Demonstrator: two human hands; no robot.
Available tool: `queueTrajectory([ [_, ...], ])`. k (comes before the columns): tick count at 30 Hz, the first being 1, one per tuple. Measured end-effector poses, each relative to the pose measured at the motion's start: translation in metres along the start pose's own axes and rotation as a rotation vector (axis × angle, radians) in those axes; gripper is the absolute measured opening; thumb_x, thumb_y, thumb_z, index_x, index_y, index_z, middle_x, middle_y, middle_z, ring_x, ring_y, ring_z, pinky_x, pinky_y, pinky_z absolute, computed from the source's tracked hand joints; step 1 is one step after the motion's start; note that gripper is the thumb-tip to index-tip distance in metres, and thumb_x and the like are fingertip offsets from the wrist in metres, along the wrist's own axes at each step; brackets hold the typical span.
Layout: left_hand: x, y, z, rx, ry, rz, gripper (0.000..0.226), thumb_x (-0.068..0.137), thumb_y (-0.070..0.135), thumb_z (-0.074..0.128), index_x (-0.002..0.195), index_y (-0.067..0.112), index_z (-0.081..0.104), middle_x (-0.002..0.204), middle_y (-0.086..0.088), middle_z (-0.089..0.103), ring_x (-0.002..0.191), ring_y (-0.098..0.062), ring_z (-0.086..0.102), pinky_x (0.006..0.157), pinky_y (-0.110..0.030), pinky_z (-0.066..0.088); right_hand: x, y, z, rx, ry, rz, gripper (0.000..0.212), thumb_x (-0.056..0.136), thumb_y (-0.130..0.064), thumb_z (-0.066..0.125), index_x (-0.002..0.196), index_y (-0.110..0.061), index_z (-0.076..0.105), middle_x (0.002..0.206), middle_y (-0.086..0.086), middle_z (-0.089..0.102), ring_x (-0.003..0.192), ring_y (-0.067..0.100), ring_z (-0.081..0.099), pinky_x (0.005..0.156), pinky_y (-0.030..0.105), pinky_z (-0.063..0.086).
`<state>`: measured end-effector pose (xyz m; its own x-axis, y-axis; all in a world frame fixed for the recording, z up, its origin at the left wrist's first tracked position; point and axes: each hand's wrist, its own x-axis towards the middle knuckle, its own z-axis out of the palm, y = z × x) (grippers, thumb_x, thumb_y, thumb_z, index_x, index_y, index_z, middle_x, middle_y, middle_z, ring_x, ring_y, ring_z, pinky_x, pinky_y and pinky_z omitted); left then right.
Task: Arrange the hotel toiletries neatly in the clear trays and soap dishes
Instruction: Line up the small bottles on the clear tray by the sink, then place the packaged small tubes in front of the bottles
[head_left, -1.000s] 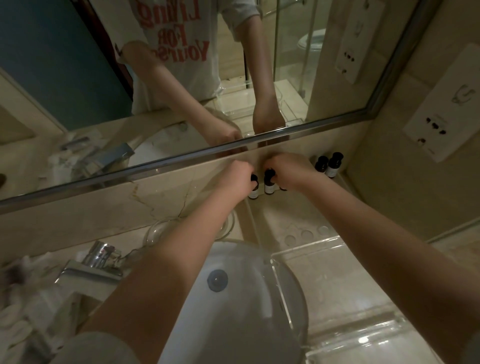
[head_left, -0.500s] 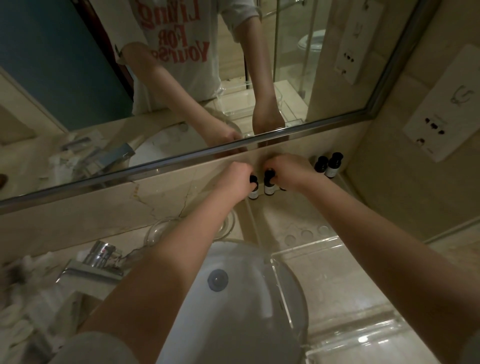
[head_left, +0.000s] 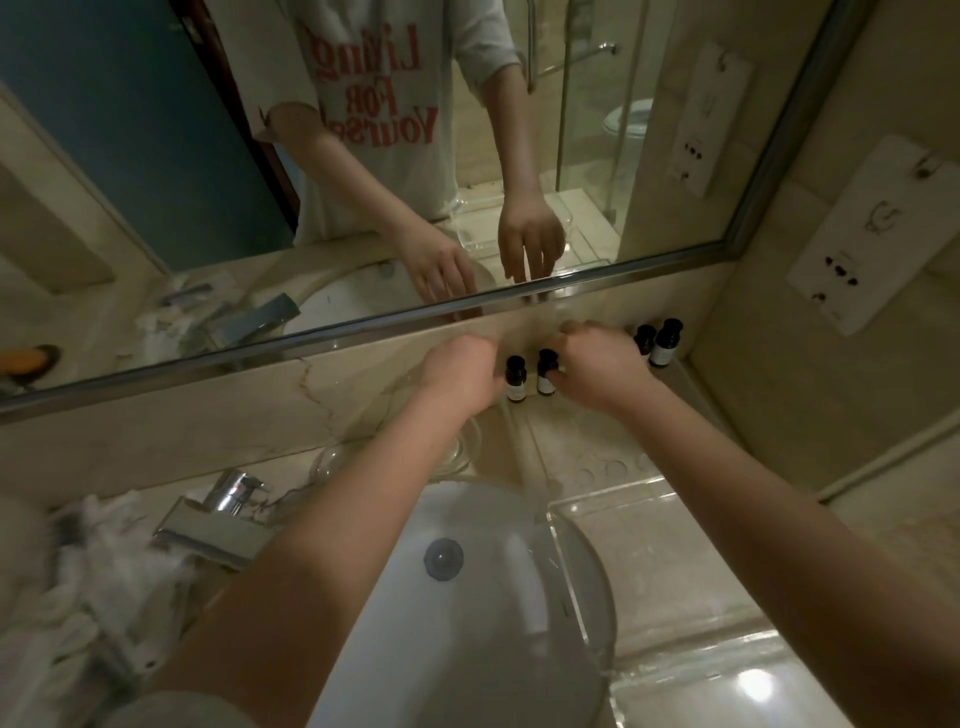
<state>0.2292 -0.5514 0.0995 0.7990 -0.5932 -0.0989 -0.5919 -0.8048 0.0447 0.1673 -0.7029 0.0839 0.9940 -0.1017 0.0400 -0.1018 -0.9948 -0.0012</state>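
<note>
A hotel bathroom. A round white sink (head_left: 467, 639) with a grey plug (head_left: 443, 558) in the bottom and a shiny tap (head_left: 218, 525) beside it. A big mirror (head_left: 156, 208) with a silver edge along the wall, right above a smooth stone counter (head_left: 566, 431). In the mirror, a white toilet (head_left: 628, 119) and a glass shower door (head_left: 587, 156). Four small bottles (head_left: 666, 343) with black caps against the wall, the tiny kind found in hotels. A clear tray (head_left: 608, 496) next to the sink and a round glass dish (head_left: 327, 462) behind it. A white socket plate (head_left: 872, 244) on the side wall. Crumpled white cloth (head_left: 104, 571) left of the tap.
</note>
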Motion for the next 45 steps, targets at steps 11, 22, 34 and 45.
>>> queueTrajectory([
  [11, -0.138, -0.039, -0.011, -0.027, 0.038, -0.149, 0.046, 0.089, 0.041, 0.052, 0.123, 0.010, 0.054, 0.122, -0.013, 0.056, 0.115, -0.032, 0.052, 0.090, -0.039, 0.044, -0.098, -0.085, -0.032, 0.082, 0.032, -0.015, 0.045, 0.090, -0.038, 0.051, 0.131, -0.020, 0.048, 0.128, 0.004, 0.056, 0.115, 0.025, 0.052, 0.086, 0.038, 0.047],
  [22, -0.276, -0.129, 0.040, -0.161, 0.018, -0.351, 0.045, 0.088, 0.041, 0.054, 0.122, 0.012, 0.056, 0.121, -0.013, 0.058, 0.115, -0.033, 0.053, 0.089, -0.038, 0.045, -0.162, -0.219, -0.010, 0.174, -0.061, -0.161, 0.046, 0.091, -0.039, 0.049, 0.133, -0.022, 0.046, 0.131, 0.002, 0.055, 0.119, 0.026, 0.050, 0.091, 0.038, 0.044],
  [34, -0.410, -0.248, 0.111, -0.259, -0.162, -0.689, 0.042, 0.089, 0.040, 0.053, 0.121, 0.012, 0.056, 0.122, -0.012, 0.059, 0.113, -0.030, 0.056, 0.090, -0.038, 0.048, -0.177, -0.377, 0.051, 0.236, -0.286, -0.384, 0.043, 0.091, -0.034, 0.049, 0.132, -0.021, 0.047, 0.128, 0.004, 0.056, 0.115, 0.027, 0.052, 0.091, 0.039, 0.045],
  [45, -0.449, -0.293, 0.142, -0.408, -0.184, -0.892, 0.042, 0.090, 0.036, 0.052, 0.122, 0.009, 0.055, 0.124, -0.014, 0.056, 0.114, -0.031, 0.054, 0.093, -0.040, 0.047, -0.142, -0.497, 0.100, 0.375, -0.400, -0.350, 0.051, 0.092, -0.043, 0.044, 0.136, -0.021, 0.035, 0.121, 0.012, 0.053, 0.108, 0.032, 0.052, 0.085, 0.041, 0.047],
])
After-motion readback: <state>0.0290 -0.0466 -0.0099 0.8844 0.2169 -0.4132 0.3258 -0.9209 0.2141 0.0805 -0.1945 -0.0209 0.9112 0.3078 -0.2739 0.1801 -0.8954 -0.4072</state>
